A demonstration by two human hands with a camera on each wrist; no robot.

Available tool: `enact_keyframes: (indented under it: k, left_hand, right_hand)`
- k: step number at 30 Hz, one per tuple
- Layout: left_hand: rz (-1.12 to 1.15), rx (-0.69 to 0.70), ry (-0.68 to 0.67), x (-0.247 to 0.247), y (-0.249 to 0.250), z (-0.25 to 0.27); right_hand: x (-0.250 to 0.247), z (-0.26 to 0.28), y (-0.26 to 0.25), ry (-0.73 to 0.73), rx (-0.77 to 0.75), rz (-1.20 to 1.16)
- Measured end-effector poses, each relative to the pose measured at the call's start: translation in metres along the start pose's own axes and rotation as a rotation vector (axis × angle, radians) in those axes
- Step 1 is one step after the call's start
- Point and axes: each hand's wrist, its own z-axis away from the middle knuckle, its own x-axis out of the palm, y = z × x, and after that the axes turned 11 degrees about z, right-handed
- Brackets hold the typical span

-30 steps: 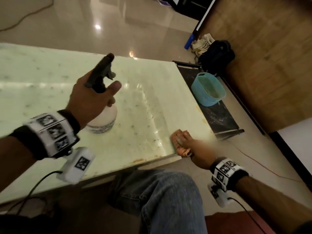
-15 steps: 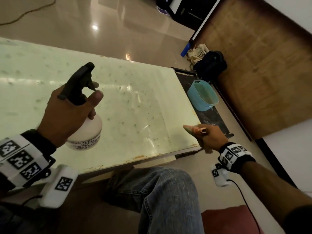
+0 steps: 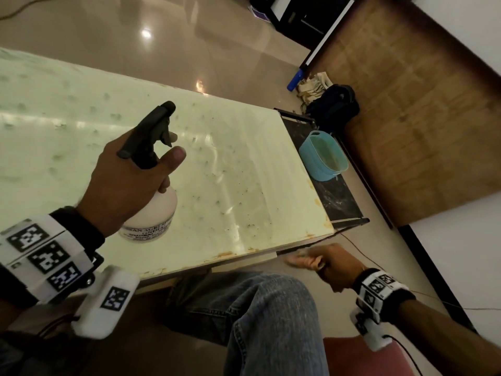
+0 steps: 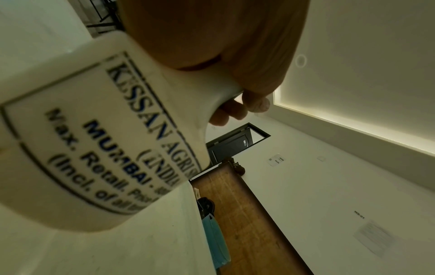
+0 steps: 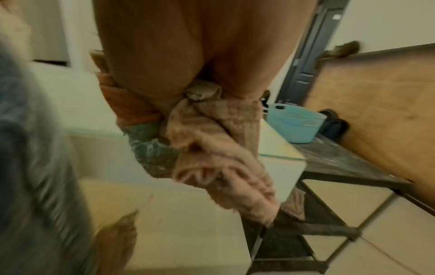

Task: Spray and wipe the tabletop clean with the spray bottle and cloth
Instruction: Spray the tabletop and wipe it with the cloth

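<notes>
Pulled the crumpled pink cloth (image 3: 305, 260) off the pale green marble surface (image 3: 244, 185), below its near edge, clenched in right-hand fingers (image 3: 318, 263); left-hand fingers (image 3: 173, 156) gripped the white spray bottle (image 3: 151, 213). Probably spraying next.

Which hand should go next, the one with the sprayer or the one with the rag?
Probably the left hand: it holds the spray bottle over the tabletop. The right hand grips the cloth off the table's edge.
</notes>
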Motion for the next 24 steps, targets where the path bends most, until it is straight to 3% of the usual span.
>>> enact_keyframes:
  k: [4, 6, 9, 11, 16, 24]
  left_hand:
    - [0.015, -0.013, -0.003, 0.002, 0.0, -0.001]
    - [0.011, -0.031, 0.002, 0.002, 0.0, -0.001]
    - [0.021, -0.043, 0.01, 0.001, 0.0, -0.001]
    - [0.037, -0.046, 0.022, 0.0, 0.0, -0.002]
    - [-0.003, -0.05, 0.029, 0.003, -0.003, -0.007]
    - [0.007, -0.078, 0.079, 0.002, -0.003, -0.016]
  right_hand:
    - [-0.025, -0.009, -0.015, 0.242, 0.326, -0.27]
    - [-0.022, -0.027, -0.025, 0.247, 0.418, -0.265]
    - [0.001, -0.056, -0.039, 0.082, 0.363, -0.137]
    - [0.007, -0.072, -0.044, 0.08, 0.32, -0.037]
    - [-0.021, -0.111, -0.05, 0.043, 0.375, -0.042]
    - [-0.081, -0.24, -0.056, 0.19, 0.402, -0.083]
